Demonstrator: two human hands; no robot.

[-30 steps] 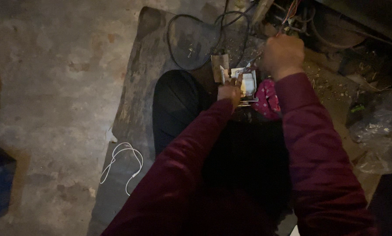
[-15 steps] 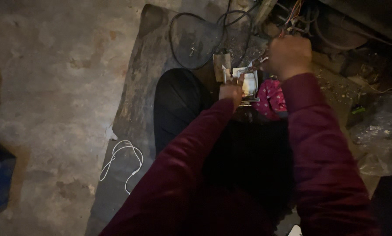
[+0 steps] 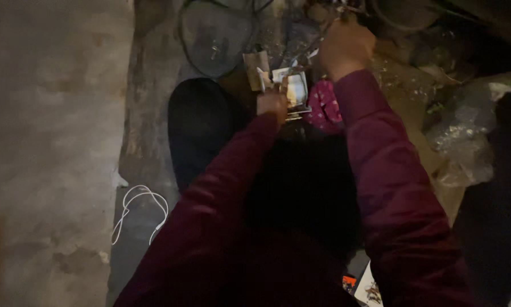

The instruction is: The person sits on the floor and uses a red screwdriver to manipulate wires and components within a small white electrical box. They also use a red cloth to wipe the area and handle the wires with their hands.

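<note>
The left hand (image 3: pixel 272 105) pinches the near edge of a small pale boxy metal-framed part (image 3: pixel 291 91) beside a pink spotted cloth (image 3: pixel 325 107), while the right hand (image 3: pixel 345 48), farther and rightward, is closed around thin wires (image 3: pixel 308 48) slanting down-left to it

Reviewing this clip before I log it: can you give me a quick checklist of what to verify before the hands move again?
1. Left hand on the small pale block: ok, fingers rest against it.
2. Right hand closed on the thin tool: ok, though the grip is blurred.
3. Tool tip on the block: cannot tell, too dark.
4. Pink cloth away from the block: not ok, it lies right beside it.
5. White cord away from both hands: ok.
</note>
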